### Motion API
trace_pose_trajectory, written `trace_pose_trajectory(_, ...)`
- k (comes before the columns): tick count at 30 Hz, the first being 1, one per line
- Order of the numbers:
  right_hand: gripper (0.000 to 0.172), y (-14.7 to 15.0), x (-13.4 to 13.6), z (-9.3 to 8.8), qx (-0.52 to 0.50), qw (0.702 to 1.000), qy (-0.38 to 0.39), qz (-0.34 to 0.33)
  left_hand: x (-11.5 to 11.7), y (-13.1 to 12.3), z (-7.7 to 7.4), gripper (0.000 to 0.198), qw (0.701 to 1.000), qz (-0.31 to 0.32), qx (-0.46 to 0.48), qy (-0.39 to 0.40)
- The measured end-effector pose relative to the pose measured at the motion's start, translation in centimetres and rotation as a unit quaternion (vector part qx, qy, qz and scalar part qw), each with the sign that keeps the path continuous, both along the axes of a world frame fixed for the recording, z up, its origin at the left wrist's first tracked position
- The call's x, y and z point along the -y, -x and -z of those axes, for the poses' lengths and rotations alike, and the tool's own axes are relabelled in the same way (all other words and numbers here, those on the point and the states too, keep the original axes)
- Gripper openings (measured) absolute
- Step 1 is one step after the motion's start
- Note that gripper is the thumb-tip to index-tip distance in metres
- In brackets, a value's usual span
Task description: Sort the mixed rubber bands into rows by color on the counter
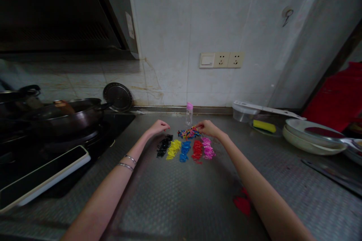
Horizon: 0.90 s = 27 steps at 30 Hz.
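On the metal counter, a mixed heap of small colored bands (189, 133) lies behind five single-color piles: black (164, 145), yellow (173, 149), blue (185, 151), red (197, 150) and pink (207, 148). My left hand (158, 127) is pinched behind the black pile, left of the heap; a tiny red bit shows at its fingertips. At the right edge of the heap, my right hand (207, 127) has its fingers pressed together; what they grip is too small to make out. A clear bottle with a pink cap (189, 113) stands behind the heap.
At left are a stove with a pan (70, 116) and a white-edged phone (45, 175). To the right are a plastic tub (244, 113), a yellow sponge (264, 125), stacked bowls (308, 139) and a knife (333, 175). A red object (242, 204) lies beside my right forearm.
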State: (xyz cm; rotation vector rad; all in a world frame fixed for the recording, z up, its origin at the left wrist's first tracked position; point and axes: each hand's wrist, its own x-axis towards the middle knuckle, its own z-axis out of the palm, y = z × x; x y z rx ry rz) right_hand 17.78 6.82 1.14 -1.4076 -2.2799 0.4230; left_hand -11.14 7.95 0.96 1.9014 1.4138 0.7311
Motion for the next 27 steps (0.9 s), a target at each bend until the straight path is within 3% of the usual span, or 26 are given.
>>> trace_pose_trajectory(5, 0.031, 0.9, 0.5, -1.1, -0.045, 0.999, -0.003, -0.019, -0.3, 0.4, 0.6, 0.035, 1.000, -0.025, 0.014, 0.007)
trace_pose_trajectory(10, 0.034, 3.8, 1.8, -2.1, -0.059, 0.996, -0.019, -0.061, -0.7, 0.8, 1.7, 0.036, 0.998, -0.051, 0.026, 0.027)
trace_pose_trajectory(14, 0.037, 6.5, 2.7, -1.3, -0.016, 0.993, 0.016, -0.116, -0.6, 0.8, 2.2, 0.035, 0.996, -0.072, 0.042, 0.016)
trace_pose_trajectory(18, 0.035, 8.2, 2.9, -0.2, 0.041, 0.989, -0.024, -0.143, -0.5, 0.8, 2.3, 0.033, 0.996, -0.072, 0.051, 0.003)
trace_pose_trajectory(23, 0.035, 8.3, 2.4, 0.1, 0.053, 0.984, -0.013, -0.169, -0.5, 0.8, 2.3, 0.032, 0.997, -0.064, 0.052, 0.000)
trace_pose_trajectory(27, 0.033, 6.7, 2.4, -0.5, 0.018, 0.987, -0.001, -0.158, -0.7, 0.9, 2.5, 0.031, 0.996, -0.074, 0.055, 0.001)
